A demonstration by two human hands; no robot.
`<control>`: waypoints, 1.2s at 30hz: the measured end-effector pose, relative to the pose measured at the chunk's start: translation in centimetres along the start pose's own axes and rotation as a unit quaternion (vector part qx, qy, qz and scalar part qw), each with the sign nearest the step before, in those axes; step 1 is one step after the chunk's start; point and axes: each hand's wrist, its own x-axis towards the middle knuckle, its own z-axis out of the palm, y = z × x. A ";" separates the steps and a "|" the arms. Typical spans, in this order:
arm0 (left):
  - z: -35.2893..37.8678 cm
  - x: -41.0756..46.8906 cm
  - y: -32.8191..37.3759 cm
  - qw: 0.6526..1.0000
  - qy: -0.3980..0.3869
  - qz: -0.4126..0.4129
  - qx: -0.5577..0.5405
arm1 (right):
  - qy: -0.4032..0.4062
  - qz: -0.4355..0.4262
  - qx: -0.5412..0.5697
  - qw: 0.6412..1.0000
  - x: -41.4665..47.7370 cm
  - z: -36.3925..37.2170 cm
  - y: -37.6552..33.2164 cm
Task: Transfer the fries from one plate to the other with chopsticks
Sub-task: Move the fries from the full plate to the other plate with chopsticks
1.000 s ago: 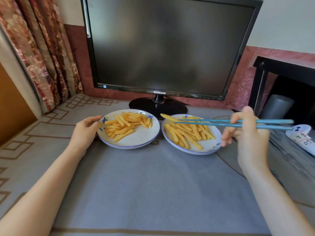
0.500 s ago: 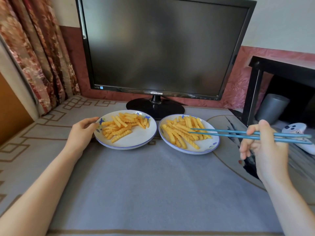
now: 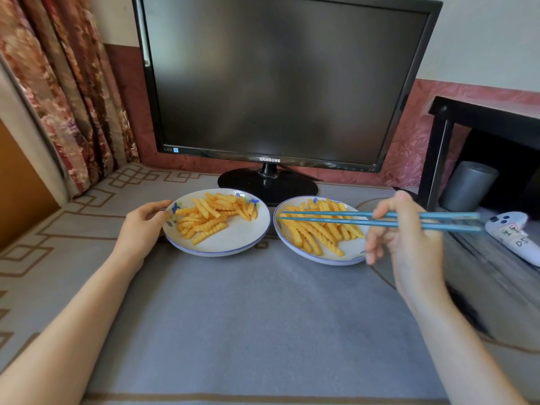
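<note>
Two white plates with blue rims stand side by side on a grey cloth. The left plate (image 3: 233, 244) holds a heap of crinkle-cut fries (image 3: 213, 217); the right plate (image 3: 321, 258) holds another heap of fries (image 3: 318, 235). My left hand (image 3: 143, 226) grips the left plate's left rim. My right hand (image 3: 409, 238) holds a pair of blue chopsticks (image 3: 330, 218) level over the right plate. Their tips lie close together above that plate's left edge, with no fry between them.
A black Samsung monitor (image 3: 277, 83) on its round stand (image 3: 267, 185) rises just behind the plates. A white controller (image 3: 514, 235), a grey cylinder (image 3: 467, 185) and a black frame (image 3: 438, 153) crowd the right. Patterned curtains (image 3: 58, 83) hang at the left.
My right hand has moved left again, bringing the chopstick tips from the right plate's right part to its left edge. The fry carried one second ago is no longer between the tips.
</note>
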 end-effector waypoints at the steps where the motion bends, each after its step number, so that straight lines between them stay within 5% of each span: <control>1: 0.0 0.0 0.0 1.000 0.000 -0.001 -0.002 | -0.017 0.004 0.004 1.000 -0.1 0.9 0.1; 9: 0.0 0.2 -0.2 1.000 -0.003 -0.012 -0.013 | -0.171 0.018 0.000 0.985 -0.9 6.7 1.6; 16: 0.1 0.3 -0.3 1.000 0.002 -0.001 -0.014 | -0.218 0.011 0.003 0.976 -0.7 8.6 2.5; 27: 0.1 0.2 -0.2 1.000 0.004 0.003 -0.011 | -0.236 0.035 -0.018 0.971 0.4 10.1 3.2; 36: -0.1 0.5 -0.5 1.000 -0.003 0.006 -0.008 | -0.159 0.058 -0.041 0.985 1.2 8.5 2.4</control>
